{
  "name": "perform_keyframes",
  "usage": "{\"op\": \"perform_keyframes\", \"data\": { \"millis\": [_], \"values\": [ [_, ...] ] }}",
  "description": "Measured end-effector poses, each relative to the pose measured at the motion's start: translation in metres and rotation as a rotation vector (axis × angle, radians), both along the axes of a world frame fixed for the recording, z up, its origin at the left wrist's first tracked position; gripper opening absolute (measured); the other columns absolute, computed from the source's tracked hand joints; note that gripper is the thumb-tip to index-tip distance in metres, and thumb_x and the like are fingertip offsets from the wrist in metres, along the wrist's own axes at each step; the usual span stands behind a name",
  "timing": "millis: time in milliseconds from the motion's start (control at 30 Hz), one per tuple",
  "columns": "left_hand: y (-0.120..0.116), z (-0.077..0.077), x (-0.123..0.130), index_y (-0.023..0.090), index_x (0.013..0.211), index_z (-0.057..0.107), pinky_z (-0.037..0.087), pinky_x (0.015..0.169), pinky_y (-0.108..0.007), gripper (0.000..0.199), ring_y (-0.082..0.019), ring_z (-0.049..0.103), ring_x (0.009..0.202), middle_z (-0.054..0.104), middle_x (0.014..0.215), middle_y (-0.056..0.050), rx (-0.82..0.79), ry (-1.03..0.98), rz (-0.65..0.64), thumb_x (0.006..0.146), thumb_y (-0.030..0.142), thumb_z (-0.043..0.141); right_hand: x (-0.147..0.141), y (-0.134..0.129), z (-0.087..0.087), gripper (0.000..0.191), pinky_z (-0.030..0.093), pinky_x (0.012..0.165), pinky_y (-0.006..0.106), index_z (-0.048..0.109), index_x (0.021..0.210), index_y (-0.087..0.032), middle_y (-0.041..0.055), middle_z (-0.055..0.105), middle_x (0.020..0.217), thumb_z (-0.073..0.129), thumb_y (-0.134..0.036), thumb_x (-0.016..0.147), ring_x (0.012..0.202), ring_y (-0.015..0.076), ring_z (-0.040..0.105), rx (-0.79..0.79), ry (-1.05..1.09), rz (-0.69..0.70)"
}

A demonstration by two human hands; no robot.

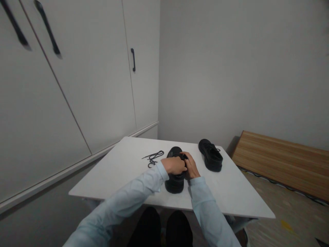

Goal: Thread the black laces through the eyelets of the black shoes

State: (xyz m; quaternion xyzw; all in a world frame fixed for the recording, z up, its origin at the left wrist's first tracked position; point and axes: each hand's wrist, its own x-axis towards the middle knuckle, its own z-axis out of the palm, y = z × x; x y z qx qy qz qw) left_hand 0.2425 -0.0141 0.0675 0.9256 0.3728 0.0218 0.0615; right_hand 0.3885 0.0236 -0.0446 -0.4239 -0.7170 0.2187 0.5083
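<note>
A black shoe (174, 187) stands on the white table in front of me, toe pointing away. My left hand (175, 165) lies across its middle with the fingers curled in at the lacing area; what they pinch is too small and dark to make out. Along the shoe's right side, my right hand (191, 166) is closed around the upper, its fingertips over the top near the tongue. Both hands hide the eyelets. A loose black shoelace (154, 156) lies in loops to the left. The other black shoe (212, 157), laced, sits at the far right.
The white table (115, 178) reaches close to my knees. White cabinets (102, 85) with dark handles line the left, and a grey wall (231, 68) stands behind. A wood-grain board (280, 161) leans against the wall at the right, above the floor.
</note>
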Motion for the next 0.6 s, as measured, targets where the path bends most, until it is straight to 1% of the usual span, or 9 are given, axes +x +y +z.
{"op": "perform_keyframes", "data": {
  "millis": [33,100,133,200,300,400,500,600],
  "values": [
    [-0.007,0.004,-0.003,0.008,0.082,0.070,0.048,0.065,-0.031,0.033,-0.024,0.066,0.073,0.070,0.079,-0.016,-0.004,0.065,0.014,0.087,0.034,0.050,0.000,-0.001,0.001,0.036,0.039,0.097,0.038,0.057,0.107,-0.021,0.0058,0.059,0.111,0.037,-0.022,0.078,0.106,0.0220,0.052,-0.004,0.000,-0.004],
    [-0.019,0.008,-0.008,0.007,0.090,0.069,0.049,0.065,-0.033,0.051,-0.027,0.066,0.079,0.069,0.087,-0.020,-0.005,0.133,0.079,0.090,0.048,0.039,-0.001,-0.002,0.002,0.035,0.038,0.098,0.038,0.058,0.106,-0.022,0.0054,0.059,0.111,0.037,-0.021,0.078,0.106,0.0220,0.052,-0.008,-0.001,-0.015],
    [-0.024,0.007,-0.010,0.007,0.090,0.068,0.049,0.066,-0.034,0.056,-0.028,0.067,0.080,0.069,0.088,-0.020,0.013,0.145,0.102,0.089,0.053,0.037,-0.002,-0.003,0.002,0.035,0.038,0.098,0.038,0.058,0.106,-0.022,0.0053,0.060,0.110,0.037,-0.021,0.078,0.106,0.0221,0.051,-0.008,-0.001,-0.019],
    [-0.032,0.000,-0.012,0.008,0.089,0.068,0.049,0.069,-0.035,0.057,-0.029,0.066,0.082,0.069,0.088,-0.019,0.069,0.139,0.118,0.085,0.058,0.041,-0.002,-0.004,0.003,0.035,0.038,0.098,0.038,0.058,0.106,-0.022,0.0054,0.059,0.110,0.037,-0.021,0.078,0.107,0.0223,0.051,-0.005,0.002,-0.019],
    [-0.038,-0.018,-0.014,0.010,0.090,0.066,0.049,0.075,-0.036,0.051,-0.029,0.066,0.084,0.069,0.089,-0.017,0.138,0.110,0.104,0.077,0.058,0.057,-0.002,-0.003,0.003,0.036,0.037,0.098,0.038,0.058,0.106,-0.022,0.0057,0.059,0.110,0.037,-0.020,0.077,0.108,0.0227,0.051,-0.001,0.002,-0.014],
    [-0.040,-0.033,-0.017,0.010,0.095,0.063,0.048,0.079,-0.039,0.051,-0.030,0.064,0.089,0.068,0.092,-0.015,0.173,0.077,0.102,0.067,0.053,0.069,-0.002,-0.002,0.002,0.036,0.037,0.099,0.038,0.058,0.106,-0.022,0.0055,0.059,0.111,0.037,-0.019,0.076,0.108,0.0226,0.051,-0.002,0.001,-0.016],
    [-0.040,-0.037,-0.019,0.011,0.099,0.061,0.047,0.081,-0.039,0.053,-0.028,0.064,0.090,0.068,0.094,-0.013,0.179,0.053,0.102,0.065,0.049,0.073,-0.002,-0.002,0.002,0.037,0.037,0.099,0.038,0.058,0.106,-0.022,0.0053,0.059,0.111,0.037,-0.019,0.076,0.108,0.0225,0.051,-0.005,0.004,-0.020],
    [-0.038,-0.036,-0.021,0.012,0.096,0.062,0.048,0.080,-0.037,0.050,-0.027,0.065,0.087,0.069,0.092,-0.013,0.166,0.053,0.091,0.065,0.050,0.073,-0.003,-0.002,0.002,0.037,0.036,0.100,0.038,0.058,0.106,-0.022,0.0055,0.059,0.111,0.037,-0.019,0.075,0.109,0.0227,0.050,-0.008,0.003,-0.019]
  ]
}}
